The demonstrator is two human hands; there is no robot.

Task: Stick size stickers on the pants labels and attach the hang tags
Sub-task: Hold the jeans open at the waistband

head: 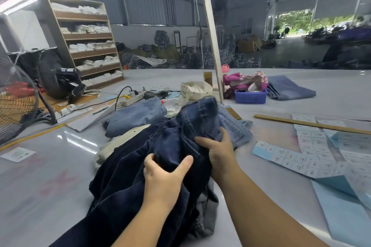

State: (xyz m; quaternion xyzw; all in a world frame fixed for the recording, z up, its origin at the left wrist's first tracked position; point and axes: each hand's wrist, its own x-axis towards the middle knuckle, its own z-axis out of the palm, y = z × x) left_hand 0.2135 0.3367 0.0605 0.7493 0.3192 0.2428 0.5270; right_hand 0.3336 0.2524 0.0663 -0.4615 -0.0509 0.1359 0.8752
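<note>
- Both your hands are on the dark navy pants (pixel 140 176), which lie bunched on the grey table (pixel 50 166) right in front of you, their length running from the near edge away towards the pile of lighter jeans (pixel 136 114).
- Your left hand (pixel 162 178) grips a fold of the navy cloth, thumb spread across the top and fingers curled under it.
- Your right hand (pixel 217 150) grips the raised far end of the pants, fingers wrapped round what looks like the waistband area; it is the hand farther up the garment.
- No label shows on the pants from here. Judging by the grip, it should be somewhere in the bunched end between your hands, nearer the right one, so that end needs opening out first.
- The sticker sheets (pixel 305 154) lie flat on the table to your right, well apart from the pants and nearer your right hand.
- The paper bag of tags (pixel 195 90) stands beyond the pants, past the raised end, just beside the blue bin (pixel 251 97). Reaching either means letting go with one hand; the left could hold the pants meanwhile.
</note>
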